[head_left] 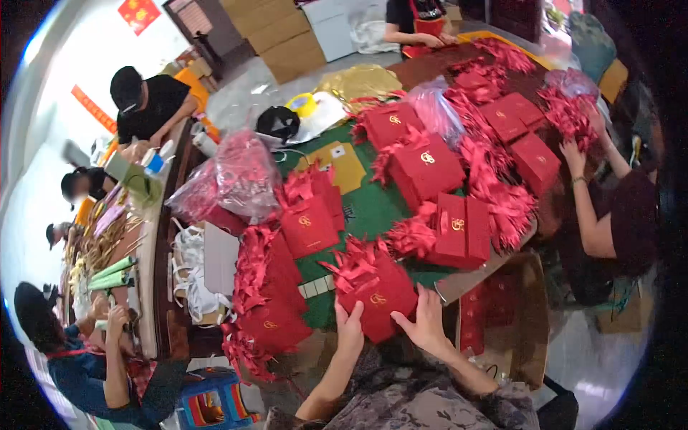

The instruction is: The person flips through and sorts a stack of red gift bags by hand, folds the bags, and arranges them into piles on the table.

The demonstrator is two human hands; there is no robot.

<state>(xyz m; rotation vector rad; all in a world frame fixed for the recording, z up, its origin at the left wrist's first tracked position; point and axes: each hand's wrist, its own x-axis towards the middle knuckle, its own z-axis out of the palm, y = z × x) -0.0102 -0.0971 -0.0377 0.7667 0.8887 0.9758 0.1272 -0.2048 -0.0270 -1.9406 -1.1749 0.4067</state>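
Observation:
Between my two hands is a stack of red paper gift bags (378,295) with gold lettering and red ribbon handles spilling over the far end. My left hand (350,327) grips its left side, thumb on the front. On the right side, my right hand (426,324) holds the edge, with the thumb pressed on the front face. Left of the stack lies a row of more red bags (269,324). Just beyond it, another red bag group (308,228) leans on the green table mat (358,226). A bundle of red bags (459,229) sits to the right.
An open cardboard box (527,333) stands below the table edge at right. Clear plastic bags (247,175) and a white-strapped pile (192,269) lie at left. One co-worker's hands (575,154) handle red ribbons at right; other people sit at a long table (148,287).

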